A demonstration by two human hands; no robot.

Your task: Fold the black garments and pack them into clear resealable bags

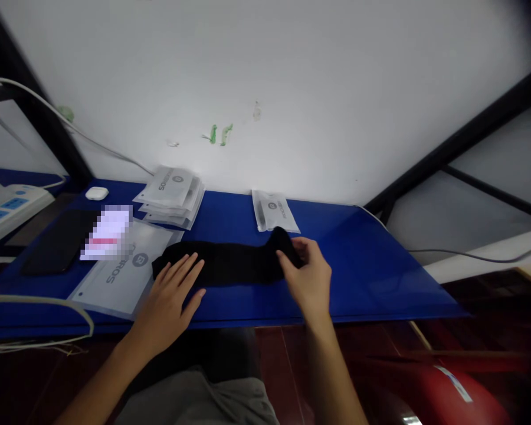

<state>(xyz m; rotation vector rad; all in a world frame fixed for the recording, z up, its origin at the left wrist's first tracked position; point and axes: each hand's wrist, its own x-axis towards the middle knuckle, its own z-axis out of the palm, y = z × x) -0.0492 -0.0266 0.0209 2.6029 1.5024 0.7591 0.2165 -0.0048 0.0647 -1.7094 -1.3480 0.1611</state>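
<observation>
A long black fabric piece that looks like a sock [236, 262] lies stretched across the blue tabletop [358, 277]. My left hand [174, 289] rests flat on its left end with the fingers extended. At the other end my right hand [307, 271] pinches the fabric between thumb and fingers, where it bulges up from the table. Under and beside my left hand lies a large frosted plastic bag [115, 283] with a printed logo. Behind the right end of the black fabric sits a small frosted packet [277, 212] with something dark inside.
A stack of frosted packets [170, 192] stands against the wall. To the left are a phone with a blurred screen [108, 230], a dark flat object [57, 242], a white earbud case [97, 193] and a power strip [13, 209]. Cables run along both sides.
</observation>
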